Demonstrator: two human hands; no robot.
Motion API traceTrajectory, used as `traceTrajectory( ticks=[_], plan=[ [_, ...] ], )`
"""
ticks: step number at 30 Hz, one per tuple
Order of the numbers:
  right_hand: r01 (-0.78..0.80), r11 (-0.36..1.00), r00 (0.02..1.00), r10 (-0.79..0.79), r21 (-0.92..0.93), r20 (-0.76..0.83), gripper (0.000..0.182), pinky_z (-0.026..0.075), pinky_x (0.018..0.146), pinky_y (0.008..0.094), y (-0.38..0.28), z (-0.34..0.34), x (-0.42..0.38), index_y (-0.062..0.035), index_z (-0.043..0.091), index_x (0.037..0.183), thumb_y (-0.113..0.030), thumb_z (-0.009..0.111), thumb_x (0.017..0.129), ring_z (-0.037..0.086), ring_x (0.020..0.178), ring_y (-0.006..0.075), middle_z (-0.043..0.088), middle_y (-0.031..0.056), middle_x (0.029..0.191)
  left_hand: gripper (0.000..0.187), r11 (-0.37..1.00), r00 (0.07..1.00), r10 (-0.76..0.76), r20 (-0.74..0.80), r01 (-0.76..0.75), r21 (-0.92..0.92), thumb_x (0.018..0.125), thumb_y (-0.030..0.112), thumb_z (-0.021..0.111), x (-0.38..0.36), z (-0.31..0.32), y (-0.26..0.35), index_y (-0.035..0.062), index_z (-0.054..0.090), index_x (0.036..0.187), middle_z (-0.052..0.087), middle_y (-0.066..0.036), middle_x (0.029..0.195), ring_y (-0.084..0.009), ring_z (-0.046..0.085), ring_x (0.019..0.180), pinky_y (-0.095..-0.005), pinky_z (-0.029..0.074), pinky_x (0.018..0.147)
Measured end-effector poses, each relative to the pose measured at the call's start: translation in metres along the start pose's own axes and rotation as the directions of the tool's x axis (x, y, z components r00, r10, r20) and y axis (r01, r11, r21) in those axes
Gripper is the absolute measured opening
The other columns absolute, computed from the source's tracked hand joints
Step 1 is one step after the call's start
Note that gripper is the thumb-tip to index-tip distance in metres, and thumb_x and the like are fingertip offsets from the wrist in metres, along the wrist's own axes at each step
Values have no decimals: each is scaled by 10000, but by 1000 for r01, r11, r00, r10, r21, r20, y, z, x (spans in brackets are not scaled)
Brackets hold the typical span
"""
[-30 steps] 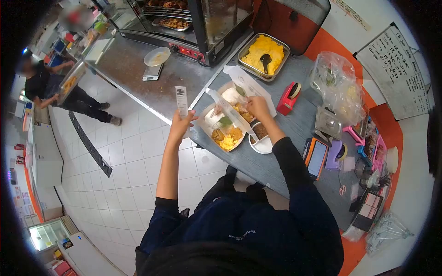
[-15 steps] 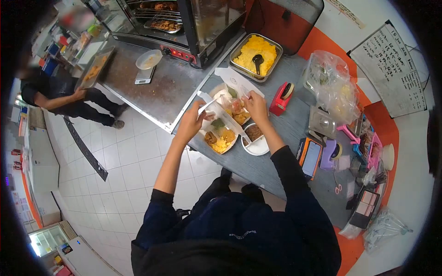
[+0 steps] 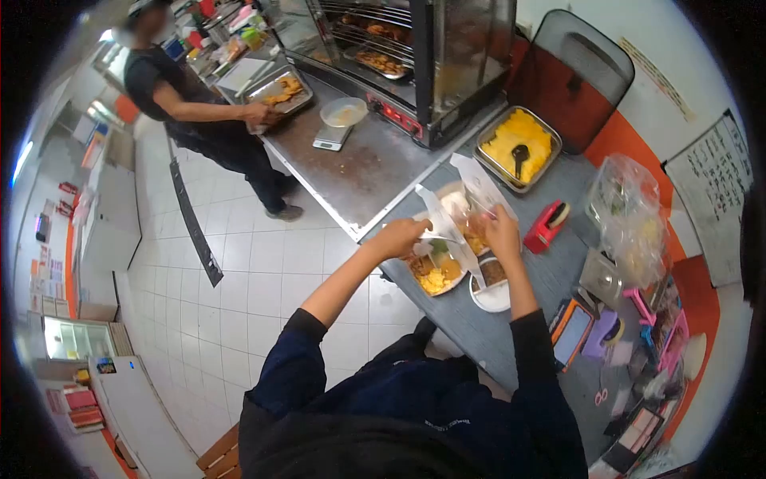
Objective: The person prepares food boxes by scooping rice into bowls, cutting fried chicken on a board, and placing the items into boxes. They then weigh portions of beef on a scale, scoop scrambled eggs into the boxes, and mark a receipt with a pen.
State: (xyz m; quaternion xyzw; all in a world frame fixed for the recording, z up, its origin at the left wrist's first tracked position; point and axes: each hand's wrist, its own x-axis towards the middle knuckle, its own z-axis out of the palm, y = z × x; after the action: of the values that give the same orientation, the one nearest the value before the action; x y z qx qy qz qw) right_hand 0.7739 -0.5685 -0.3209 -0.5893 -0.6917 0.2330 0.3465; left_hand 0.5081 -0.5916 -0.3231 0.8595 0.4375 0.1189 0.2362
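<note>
Two white paper food boxes sit at the counter's left edge. The nearer food box [image 3: 455, 282] holds yellow rice and brown and orange pieces; the farther food box [image 3: 488, 182] has its lid raised and a white portion inside. My left hand [image 3: 405, 238] is closed on a white flap at the nearer box's left side. Over the farther box, my right hand [image 3: 503, 234] pinches the edge of a raised flap, its fingertips partly blurred. Just below my right hand stands a round white bowl [image 3: 493, 302] with brown minced food, partly covered by my wrist.
A steel tray of yellow rice [image 3: 511, 136] with a black spoon stands behind the boxes. A red tape dispenser [image 3: 546, 227] is to the right, near a phone [image 3: 572, 335]. A co-worker [image 3: 187, 104] holds a tray of fried food [image 3: 281, 94] by the steel counter.
My view has swung left, shifting the scene rightward. The co-worker's tray has come down toward the steel counter's edge. Both my hands stay at the box flaps.
</note>
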Motion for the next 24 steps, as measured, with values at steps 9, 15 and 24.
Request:
traceTrajectory(
  ticks=[9, 15, 24],
  plan=[
    [-209, 934, 977, 190, 289, 95, 180, 450, 452, 310, 4, -44, -35, -16, 493, 885, -164, 592, 856, 623, 616, 176, 634, 138, 743, 574, 999, 998, 40, -54, -38, 29, 568, 118, 780, 6, -8, 14, 110, 505, 1072, 578, -133, 926, -331, 554, 900, -410, 453, 752],
    [-282, 871, 959, 248, 401, 136, 101, 455, 461, 224, 21, -90, -94, -20, 499, 938, -89, 553, 888, 576, 628, 81, 639, 77, 864, 396, 999, 998, -9, -56, 11, 44, 654, 192, 731, -6, 46, -42, 67, 583, 999, 620, -185, 906, -361, 589, 883, -434, 471, 776],
    [-437, 897, 847, 383, 73, 368, 132, 442, 444, 254, 24, -202, -161, -4, 516, 860, -129, 555, 857, 574, 534, 113, 636, 82, 695, 459, 576, 734, -460, -499, -181, -797, 840, 75, 607, -23, -87, 27, 26, 441, 1265, 529, -62, 1100, -126, 535, 931, -235, 448, 802]
  ],
)
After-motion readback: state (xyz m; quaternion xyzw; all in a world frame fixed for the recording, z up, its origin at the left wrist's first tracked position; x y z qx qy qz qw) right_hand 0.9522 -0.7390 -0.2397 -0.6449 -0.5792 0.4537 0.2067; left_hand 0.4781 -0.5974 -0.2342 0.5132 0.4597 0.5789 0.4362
